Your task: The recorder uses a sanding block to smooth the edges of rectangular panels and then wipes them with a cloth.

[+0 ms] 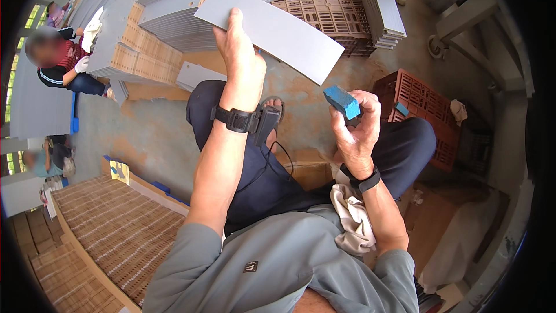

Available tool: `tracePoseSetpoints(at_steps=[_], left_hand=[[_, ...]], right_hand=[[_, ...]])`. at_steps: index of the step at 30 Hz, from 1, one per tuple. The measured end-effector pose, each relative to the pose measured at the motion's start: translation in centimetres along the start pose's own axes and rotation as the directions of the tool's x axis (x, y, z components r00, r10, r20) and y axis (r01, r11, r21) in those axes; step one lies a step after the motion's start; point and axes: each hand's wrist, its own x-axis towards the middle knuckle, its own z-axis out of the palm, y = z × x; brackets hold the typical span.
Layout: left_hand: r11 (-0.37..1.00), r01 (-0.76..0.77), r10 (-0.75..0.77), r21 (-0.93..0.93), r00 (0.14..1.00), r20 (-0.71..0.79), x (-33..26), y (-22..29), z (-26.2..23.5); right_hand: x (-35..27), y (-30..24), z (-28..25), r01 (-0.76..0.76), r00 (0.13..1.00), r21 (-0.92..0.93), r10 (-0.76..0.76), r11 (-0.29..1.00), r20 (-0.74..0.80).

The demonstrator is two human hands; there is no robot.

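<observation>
My left hand (pixel 240 52) is raised and grips the near edge of a long grey flat panel (pixel 278 32), which slants away to the right. My right hand (pixel 356 127) holds a small blue block (pixel 341 101) just below the panel's right end, a little apart from it. Both wrists wear black bands. A pale cloth (pixel 353 220) lies on my lap under my right forearm. I sit with my legs in dark trousers, one sandalled foot (pixel 272 110) showing between my arms.
Stacks of grey panels (pixel 174 17) and brown slotted boards fill the floor ahead. A red-brown plastic crate (pixel 423 104) stands at the right, another pallet-like crate (pixel 330 6) beyond. Stacked brown boards (pixel 110 232) sit at my lower left. A seated person (pixel 63 64) works at the far left.
</observation>
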Motion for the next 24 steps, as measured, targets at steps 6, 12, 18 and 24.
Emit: tracePoseSetpoints(at_steps=[6,12,18,24], left_hand=[[1.000,-0.019,0.019,-0.004,1.000,-0.002,0.36,-0.33,-0.40],[1.000,-0.017,0.017,0.003,1.000,-0.006,0.12,0.08,-0.37],[1.000,-0.017,0.017,0.009,1.000,-0.007,0.02,0.10,-0.25],[1.000,-0.007,0.007,-0.009,1.000,-0.028,-0.45,0.48,0.13]], right_hand=[[0.50,-0.11,0.40,-0.016,1.000,-0.035,0.017,0.999,0.017],[0.28,-0.24,0.30,-0.122,0.992,-0.059,0.123,0.991,0.025],[0.64,-0.04,0.62,-0.062,0.998,-0.024,0.062,0.998,-0.013],[0.97,-0.59,0.35,-0.188,0.982,-0.058,0.190,0.980,0.021]])
